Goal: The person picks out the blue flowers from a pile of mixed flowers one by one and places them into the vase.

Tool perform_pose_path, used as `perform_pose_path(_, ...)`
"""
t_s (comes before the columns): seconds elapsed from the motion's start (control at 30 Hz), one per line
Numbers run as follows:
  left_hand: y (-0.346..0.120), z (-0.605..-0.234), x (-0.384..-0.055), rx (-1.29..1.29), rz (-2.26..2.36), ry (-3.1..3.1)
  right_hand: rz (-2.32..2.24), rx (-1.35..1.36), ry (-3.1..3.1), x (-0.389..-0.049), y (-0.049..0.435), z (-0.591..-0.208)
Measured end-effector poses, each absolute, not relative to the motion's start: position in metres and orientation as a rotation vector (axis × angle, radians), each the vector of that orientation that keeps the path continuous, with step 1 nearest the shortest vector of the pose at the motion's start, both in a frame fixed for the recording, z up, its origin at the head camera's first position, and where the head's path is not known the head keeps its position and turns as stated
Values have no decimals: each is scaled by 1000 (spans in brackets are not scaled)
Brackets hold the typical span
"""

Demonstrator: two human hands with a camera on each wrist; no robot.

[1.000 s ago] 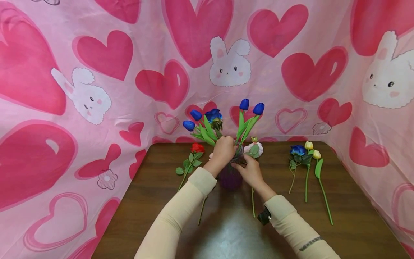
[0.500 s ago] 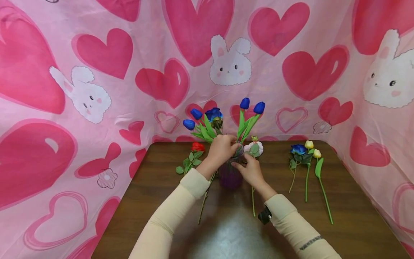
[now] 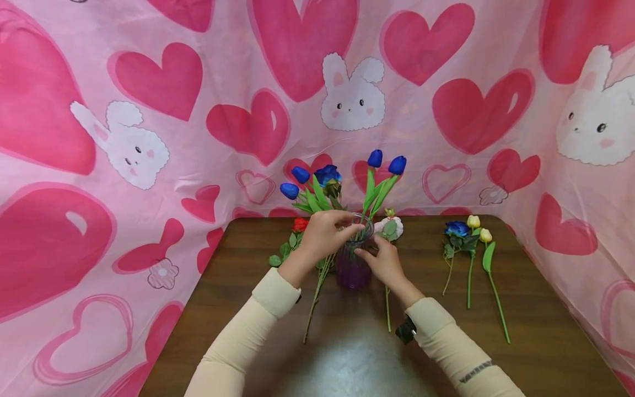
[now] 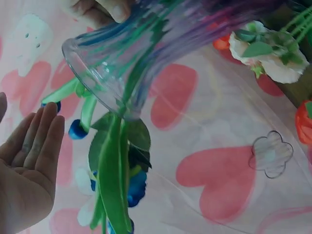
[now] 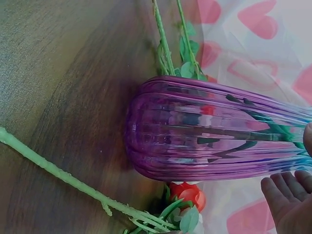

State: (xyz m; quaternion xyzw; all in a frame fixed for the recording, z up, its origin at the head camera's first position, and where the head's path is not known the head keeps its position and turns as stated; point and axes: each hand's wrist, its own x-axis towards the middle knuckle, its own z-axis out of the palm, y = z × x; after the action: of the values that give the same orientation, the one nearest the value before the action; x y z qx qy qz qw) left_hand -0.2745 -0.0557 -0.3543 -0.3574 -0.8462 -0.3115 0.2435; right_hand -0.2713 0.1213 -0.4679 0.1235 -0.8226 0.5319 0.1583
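Observation:
A clear vase (image 3: 353,273), tinted purple towards its base, stands upright on the table, holding blue tulips (image 3: 375,159) and a blue rose (image 3: 327,176). My right hand (image 3: 384,262) grips its neck from the right, the thumb in front; part of that hand also shows at the edge of the right wrist view. My left hand (image 3: 322,234) is beside the rim on the left, overlapping the vase in the head view. In the left wrist view the left hand's fingers (image 4: 48,139) are extended, apart from the glass, with nothing in them.
On the brown table (image 3: 421,353) lie a red rose (image 3: 300,225) at left and a pale pink rose (image 3: 392,227) right of the vase. Farther right are another blue rose (image 3: 457,230) and two yellow tulips (image 3: 485,236). A pink heart-patterned cloth (image 3: 258,132) hangs behind.
My left hand has drawn back to the left from the stems at the vase's mouth, its fingers loosening. The right hand stays on the neck; the flowers in the vase barely shift.

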Motion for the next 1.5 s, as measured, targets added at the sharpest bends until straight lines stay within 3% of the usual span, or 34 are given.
perform_pose_path(0.5, -97, -392, -266, -1086, -952, -2246, 1508, 348, -2357, -271, 122, -474)
perform_pose_path(0.83, -99, -434, -281, -846, -1022, -2602, 1508, 344, -2351, -271, 120, -476)
perform_pose_path(1.13, -88, -463, -293, -655, -1540, -2659, 1523, 343, -2321, -274, 119, -480)
perform_pose_path(1.5, -79, -480, -302, -613, -1870, -2504, 1540, 349, -2320, -275, 119, -478)
